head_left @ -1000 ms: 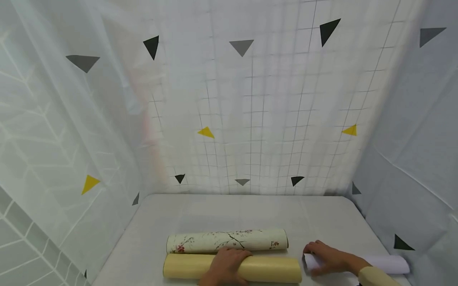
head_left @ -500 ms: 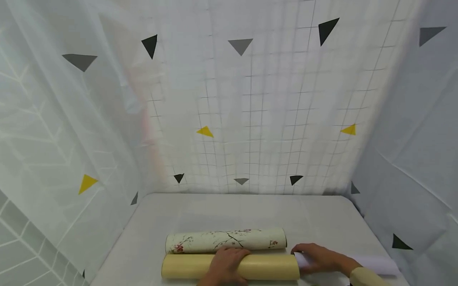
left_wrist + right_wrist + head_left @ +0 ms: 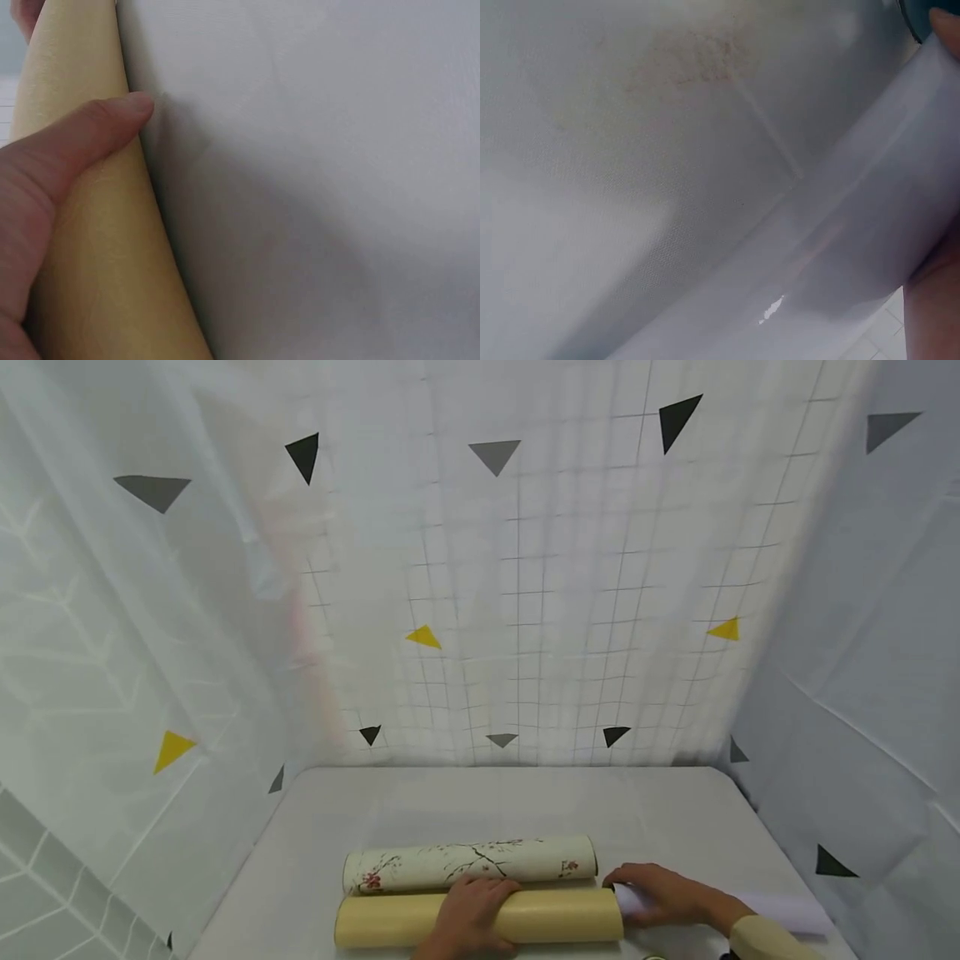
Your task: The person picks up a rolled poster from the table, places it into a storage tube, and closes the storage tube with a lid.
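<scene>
A yellow roll (image 3: 562,916) lies across the front of the table, and my left hand (image 3: 468,918) grips it near its middle. In the left wrist view the thumb of my left hand (image 3: 52,172) lies over the yellow roll (image 3: 112,262). My right hand (image 3: 667,897) holds a white roll (image 3: 783,912) near its left end, which is at the right end of the yellow roll. The right wrist view shows the glossy white roll (image 3: 802,255) with parts of my right hand (image 3: 934,319) at its side.
Behind the yellow roll lies a cream roll with a blossom-branch print (image 3: 405,867). The pale table (image 3: 480,802) is bordered by hanging sheets with dark, grey and yellow triangles (image 3: 832,862). A small round object (image 3: 654,957) shows at the bottom edge.
My right hand has moved left with the white roll, closing the gap to the yellow roll. My left hand keeps its hold on the yellow roll.
</scene>
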A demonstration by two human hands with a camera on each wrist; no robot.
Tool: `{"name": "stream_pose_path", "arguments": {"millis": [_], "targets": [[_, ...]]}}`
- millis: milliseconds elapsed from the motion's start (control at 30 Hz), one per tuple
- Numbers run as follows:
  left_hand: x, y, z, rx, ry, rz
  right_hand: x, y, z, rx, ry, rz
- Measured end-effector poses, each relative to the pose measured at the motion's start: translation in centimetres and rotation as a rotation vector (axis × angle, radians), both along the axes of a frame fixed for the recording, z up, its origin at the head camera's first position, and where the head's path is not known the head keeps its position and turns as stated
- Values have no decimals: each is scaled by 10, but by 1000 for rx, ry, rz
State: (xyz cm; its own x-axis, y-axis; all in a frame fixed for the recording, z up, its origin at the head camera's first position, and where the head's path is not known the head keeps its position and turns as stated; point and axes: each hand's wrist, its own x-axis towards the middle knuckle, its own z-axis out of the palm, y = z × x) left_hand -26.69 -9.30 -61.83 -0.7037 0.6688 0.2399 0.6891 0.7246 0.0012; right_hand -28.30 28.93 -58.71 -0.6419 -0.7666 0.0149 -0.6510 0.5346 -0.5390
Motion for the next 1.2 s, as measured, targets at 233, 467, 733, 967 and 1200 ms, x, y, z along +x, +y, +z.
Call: {"name": "stream_pose_path", "arguments": {"millis": [233,467,733,967,1200], "targets": [[0,-2,0,13,-9,4,0,-1,0,-1,-54,8],[1,-2,0,24,-18,5,2,-6,-5,-42,-119,26],[2,-1,2,20,-24,-2,9,-14,-5,-112,-163,32],[0,-1,1,18,-19,0,12,-16,0,-131,-161,27],[-1,-1,2,32,-1,-8,16,-1,13,5,-162,-103]]}}
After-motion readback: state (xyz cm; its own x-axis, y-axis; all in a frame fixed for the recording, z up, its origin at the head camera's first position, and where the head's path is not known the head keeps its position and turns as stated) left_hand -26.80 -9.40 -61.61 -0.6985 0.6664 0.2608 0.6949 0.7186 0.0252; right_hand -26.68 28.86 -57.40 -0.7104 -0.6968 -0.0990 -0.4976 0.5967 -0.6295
